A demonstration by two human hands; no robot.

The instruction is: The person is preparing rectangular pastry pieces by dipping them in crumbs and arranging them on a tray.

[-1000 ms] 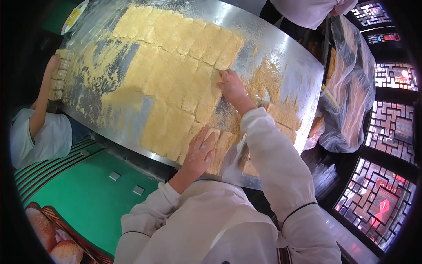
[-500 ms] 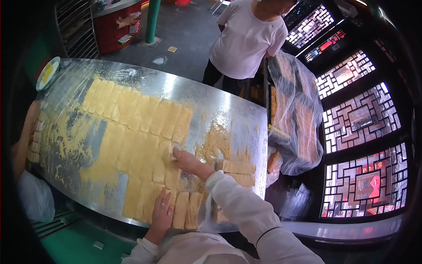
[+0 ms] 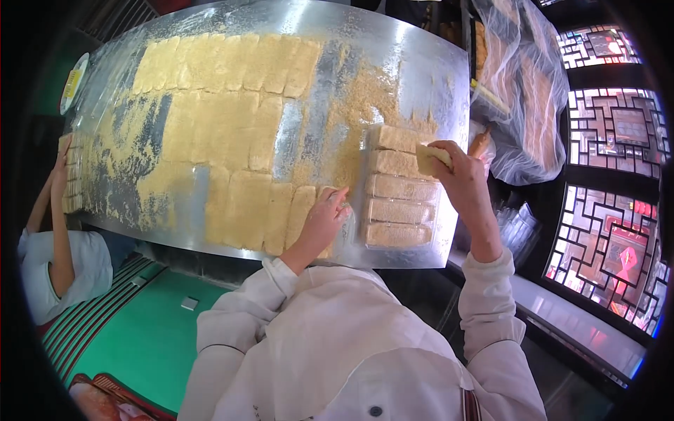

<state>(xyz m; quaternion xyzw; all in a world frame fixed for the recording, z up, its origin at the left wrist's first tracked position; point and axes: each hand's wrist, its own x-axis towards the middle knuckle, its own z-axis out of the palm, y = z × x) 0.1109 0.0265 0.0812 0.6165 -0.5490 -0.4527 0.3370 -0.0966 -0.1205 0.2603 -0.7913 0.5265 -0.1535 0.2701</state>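
Observation:
My right hand is closed on a flat, squarish beige scraper, held over the upper part of a clear plastic tray. Several powder-coated cake strips lie crosswise in that tray, one above another. My left hand holds nothing; its fingers are apart, with the index finger pointing toward the tray. It is over the right end of the near row of yellow, powdered strips. Two more rows of such strips, a middle row and a far row, lie beyond on the metal table.
Loose yellow powder covers much of the table's left, with browner powder near the tray. A co-worker's hand touches stacked trays at the left edge. A plate stands far left. Plastic-covered goods stand beyond the table's right edge.
My right hand has moved from the strips to above the tray, still with the scraper. My left hand has shifted right. The view has tilted down, and the standing person is mostly out of it.

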